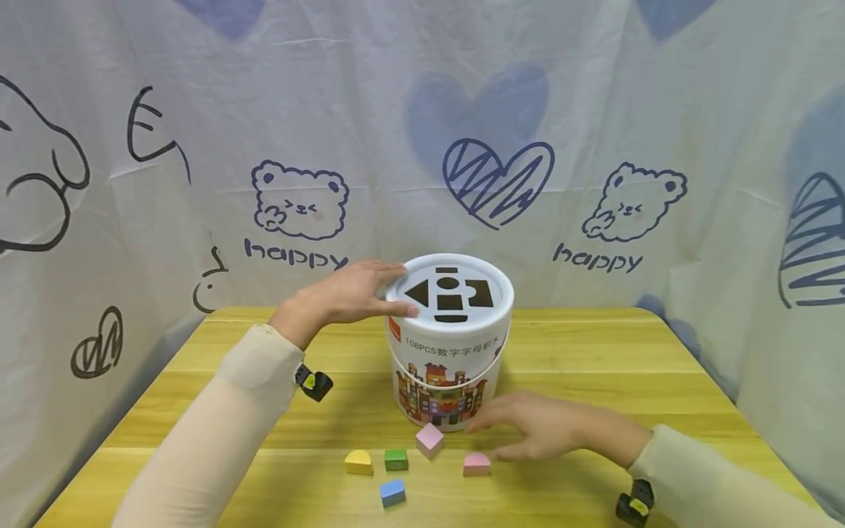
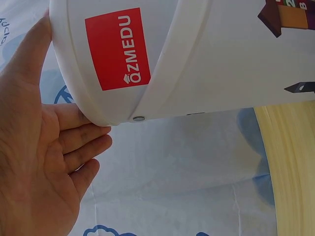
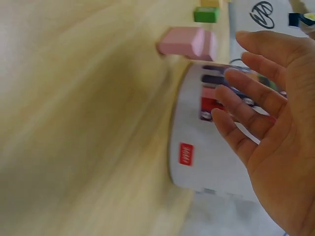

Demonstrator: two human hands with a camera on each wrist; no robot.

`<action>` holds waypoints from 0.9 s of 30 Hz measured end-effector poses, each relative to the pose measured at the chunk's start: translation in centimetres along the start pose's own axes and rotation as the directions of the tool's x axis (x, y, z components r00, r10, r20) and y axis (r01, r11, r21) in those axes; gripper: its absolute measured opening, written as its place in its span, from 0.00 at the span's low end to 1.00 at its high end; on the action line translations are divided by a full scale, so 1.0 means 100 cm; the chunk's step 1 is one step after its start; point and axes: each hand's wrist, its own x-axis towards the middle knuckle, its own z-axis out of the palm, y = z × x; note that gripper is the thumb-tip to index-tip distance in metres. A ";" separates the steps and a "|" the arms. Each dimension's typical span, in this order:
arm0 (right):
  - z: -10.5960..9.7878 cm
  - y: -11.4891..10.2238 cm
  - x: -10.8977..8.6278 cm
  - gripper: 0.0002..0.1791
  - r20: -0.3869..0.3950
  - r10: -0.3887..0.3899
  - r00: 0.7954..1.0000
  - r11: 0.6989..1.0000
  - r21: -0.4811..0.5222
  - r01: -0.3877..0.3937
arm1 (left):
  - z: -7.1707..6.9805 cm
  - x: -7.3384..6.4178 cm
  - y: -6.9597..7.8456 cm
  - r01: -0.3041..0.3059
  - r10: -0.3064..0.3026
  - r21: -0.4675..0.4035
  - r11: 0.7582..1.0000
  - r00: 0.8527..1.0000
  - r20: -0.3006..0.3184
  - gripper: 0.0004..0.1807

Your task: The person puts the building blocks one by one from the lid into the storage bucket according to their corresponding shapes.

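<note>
A white bucket (image 1: 449, 345) stands upright on the table, its white lid (image 1: 436, 265) cut with dark shaped holes. My left hand (image 1: 359, 290) rests on the lid's left rim, thumb on top; in the left wrist view the fingers (image 2: 86, 142) touch the bucket's edge, loosely extended. Low at the bucket's right front, my right hand (image 1: 538, 425) holds nothing, its fingers spread and relaxed. Nearest to it is a pink half-round block (image 1: 477, 465), just left of the thumb. A pink square block (image 1: 430, 440) lies before the bucket.
Left of the pink blocks lie a green block (image 1: 396, 460), a yellow half-round block (image 1: 359, 463) and a blue block (image 1: 392, 493). A thin handle (image 1: 455, 385) hangs across the bucket's front. Behind the wooden table (image 1: 594, 352) hangs a printed curtain (image 1: 396, 213).
</note>
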 end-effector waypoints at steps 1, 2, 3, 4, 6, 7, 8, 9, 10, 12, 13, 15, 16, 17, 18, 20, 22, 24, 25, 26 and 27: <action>0.004 0.001 0.001 0.23 0.004 -0.004 1.000 1.000 0.000 0.004 | 0.000 0.000 0.000 0.001 -0.001 0.000 1.000 1.000 0.001 0.54; 0.007 0.002 0.002 0.23 0.005 -0.012 1.000 1.000 -0.001 0.012 | 0.000 0.000 0.001 0.001 -0.001 -0.001 1.000 1.000 0.000 0.54; 0.010 0.003 0.004 0.22 0.006 -0.022 1.000 1.000 -0.003 0.022 | 0.000 0.000 0.001 0.002 -0.002 -0.001 1.000 1.000 0.000 0.54; 0.013 0.003 0.005 0.22 0.008 -0.033 0.999 0.999 -0.006 0.034 | 0.000 0.000 0.001 0.004 -0.004 -0.003 1.000 1.000 0.000 0.54; 0.018 0.003 0.007 0.22 0.020 -0.064 0.998 0.998 -0.014 0.064 | 0.000 0.000 0.002 0.008 -0.008 -0.006 1.000 1.000 0.000 0.54; 0.020 0.003 0.009 0.21 0.026 -0.082 0.996 0.996 -0.017 0.083 | 0.000 0.000 0.002 0.009 -0.009 -0.008 1.000 1.000 -0.002 0.54; 0.021 0.003 0.010 0.21 0.033 -0.099 0.995 0.995 -0.021 0.099 | 0.000 0.000 0.003 0.010 -0.010 -0.007 1.000 1.000 -0.003 0.54; 0.023 0.002 0.011 0.21 0.041 -0.115 0.993 0.993 -0.020 0.116 | 0.000 0.000 0.003 0.011 -0.011 -0.005 1.000 1.000 -0.004 0.53; 0.024 0.002 0.012 0.22 0.047 -0.130 0.990 0.991 -0.022 0.131 | 0.001 0.000 0.003 0.011 -0.011 -0.006 1.000 1.000 -0.006 0.53; 0.025 0.002 0.013 0.22 0.056 -0.154 0.987 0.988 -0.019 0.155 | 0.001 0.001 0.003 0.011 -0.011 -0.003 1.000 1.000 -0.008 0.53; 0.026 0.001 0.014 0.21 0.059 -0.160 0.985 0.987 -0.016 0.161 | 0.002 0.001 0.002 0.010 -0.010 -0.004 1.000 1.000 -0.009 0.53; 0.026 0.001 0.014 0.21 0.064 -0.166 0.984 0.986 -0.018 0.167 | 0.002 0.001 0.002 0.008 -0.008 -0.005 1.000 1.000 -0.010 0.53; 0.027 0.001 0.014 0.21 0.067 -0.164 0.984 0.986 -0.023 0.166 | 0.002 0.001 0.001 0.006 -0.006 -0.004 1.000 1.000 -0.011 0.53; 0.027 0.001 0.013 0.21 0.069 -0.162 0.984 0.986 -0.031 0.164 | 0.002 0.001 0.001 0.005 -0.005 -0.002 1.000 1.000 -0.011 0.53; 0.027 0.001 0.013 0.21 0.071 -0.160 0.985 0.986 -0.043 0.163 | 0.002 0.001 0.001 0.003 -0.003 -0.001 1.000 1.000 -0.012 0.53; 0.026 0.000 0.013 0.21 0.071 -0.154 0.985 0.985 -0.064 0.159 | 0.002 0.001 0.001 -0.001 0.001 0.006 1.000 1.000 -0.011 0.53; 0.025 0.000 0.012 0.21 0.073 -0.145 0.987 0.985 -0.080 0.151 | 0.001 0.001 0.001 -0.002 0.002 0.011 1.000 1.000 -0.011 0.53; 0.024 -0.001 0.011 0.23 0.080 -0.136 0.987 0.985 -0.094 0.143 | 0.001 0.001 0.001 -0.002 0.002 0.011 1.000 1.000 -0.010 0.53; 0.023 -0.001 0.011 0.23 0.086 -0.132 0.987 0.985 -0.097 0.140 | 0.001 0.001 0.001 -0.001 0.001 0.009 1.000 1.000 -0.010 0.53; 0.022 -0.001 0.011 0.24 0.093 -0.132 0.987 0.985 -0.098 0.141 | 0.000 0.001 0.000 -0.001 0.001 0.007 1.000 1.000 -0.009 0.53; 0.021 -0.001 0.010 0.26 0.100 -0.139 0.985 0.984 -0.097 0.148 | 0.000 0.001 0.000 0.000 0.000 0.006 1.000 1.000 -0.007 0.53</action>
